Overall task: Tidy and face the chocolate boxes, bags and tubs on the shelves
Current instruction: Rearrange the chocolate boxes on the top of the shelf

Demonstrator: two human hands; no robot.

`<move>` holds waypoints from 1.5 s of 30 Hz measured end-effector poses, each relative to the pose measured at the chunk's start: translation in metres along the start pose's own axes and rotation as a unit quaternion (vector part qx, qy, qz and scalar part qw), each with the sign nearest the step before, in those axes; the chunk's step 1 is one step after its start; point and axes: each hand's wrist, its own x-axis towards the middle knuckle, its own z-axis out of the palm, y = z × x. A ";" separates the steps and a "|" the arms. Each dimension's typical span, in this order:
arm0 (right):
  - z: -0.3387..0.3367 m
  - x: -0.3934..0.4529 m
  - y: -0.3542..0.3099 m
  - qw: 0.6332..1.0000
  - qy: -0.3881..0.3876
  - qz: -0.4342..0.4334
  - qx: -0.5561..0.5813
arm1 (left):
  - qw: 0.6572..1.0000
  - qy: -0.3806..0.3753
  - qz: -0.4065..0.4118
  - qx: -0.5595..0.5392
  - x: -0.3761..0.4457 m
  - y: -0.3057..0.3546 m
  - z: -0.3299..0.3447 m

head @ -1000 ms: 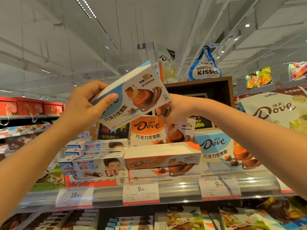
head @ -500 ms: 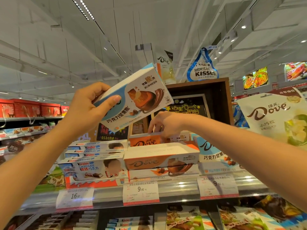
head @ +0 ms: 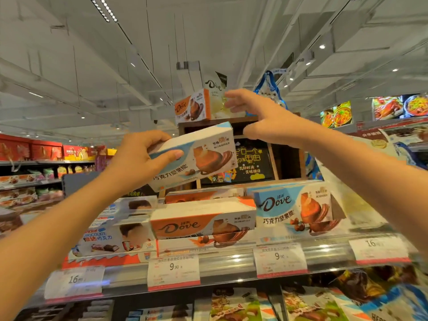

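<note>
Right hand (head: 261, 119), fingers spread, now rising off shelf stack toward top orange box (head: 192, 106); left hand (head: 141, 158) still gripping blue box (head: 196, 154).

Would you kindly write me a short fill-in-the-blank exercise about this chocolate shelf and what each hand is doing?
1. The left hand grips a Dove box whose band is coloured ____.
2. The right hand reaches up with fingers spread and holds ____.
3. The orange Dove box on top of the wooden display stands ____ of the right hand.
4. The price tag under the stacked orange boxes reads ____.

Missing words: blue; nothing; left; 9.90
</note>
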 end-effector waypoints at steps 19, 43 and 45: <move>-0.057 -0.047 0.023 0.981 -0.056 0.070 -0.175 | 0.985 -0.043 -0.110 -0.124 0.020 0.045 0.088; -0.043 -0.083 0.109 0.959 -0.207 0.148 -0.122 | 0.928 -0.318 -0.132 -0.142 0.023 0.051 0.139; -0.035 -0.081 0.111 0.959 -0.209 0.132 -0.139 | 0.927 -0.308 -0.127 -0.175 0.021 0.052 0.137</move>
